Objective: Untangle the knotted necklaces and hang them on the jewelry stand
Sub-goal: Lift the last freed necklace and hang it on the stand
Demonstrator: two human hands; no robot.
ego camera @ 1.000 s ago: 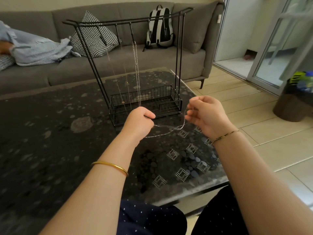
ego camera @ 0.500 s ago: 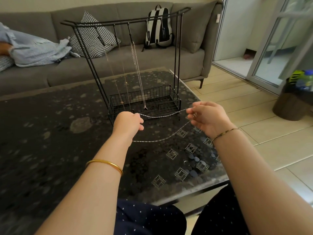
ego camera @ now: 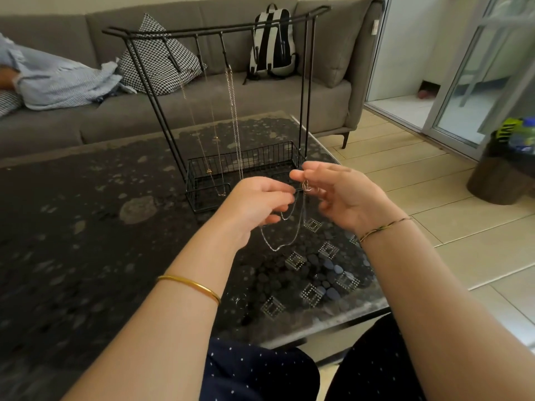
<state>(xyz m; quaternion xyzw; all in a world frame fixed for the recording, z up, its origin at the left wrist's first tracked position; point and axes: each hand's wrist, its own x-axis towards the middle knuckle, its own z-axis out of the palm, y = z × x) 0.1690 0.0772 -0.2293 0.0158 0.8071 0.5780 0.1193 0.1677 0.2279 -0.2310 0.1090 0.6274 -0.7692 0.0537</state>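
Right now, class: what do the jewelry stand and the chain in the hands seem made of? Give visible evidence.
Jewelry stand: probably metal, matte black coating; thin rigid rods and a wire-grid basket, no shine. Chain: likely silver-toned metal; fine links glinting pale. Which metal cannot be told.

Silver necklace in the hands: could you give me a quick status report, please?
Left hand and right hand both pinch the silver necklace. It droops in loops above the table, not yet hung. Behind them the jewelry stand; nothing between.
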